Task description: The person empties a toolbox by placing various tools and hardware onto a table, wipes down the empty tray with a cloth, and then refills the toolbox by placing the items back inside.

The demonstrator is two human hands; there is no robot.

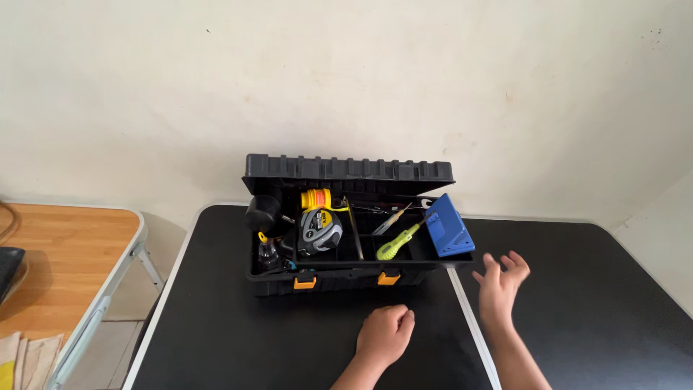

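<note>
an open black toolbox (pixel 346 278) sits on a black table (pixel 216 332), its lid (pixel 350 172) tipped back toward the pale wall. inside lie a grey and yellow tape measure (pixel 320 230), a yellow spool (pixel 315 198) behind it, a black mallet head (pixel 262 212) at the left end, and a green-handled screwdriver (pixel 395 244) in the right compartment (a thinner tool lies just behind it). a blue plastic piece (pixel 447 225) leans over the box's right edge. the left hand (pixel 385 334) rests curled on the table just before the box. the right hand (pixel 499 283) hangs with fingers spread near the box's right front corner, touching nothing. a wooden table (pixel 65 260) stands to the left.
</note>
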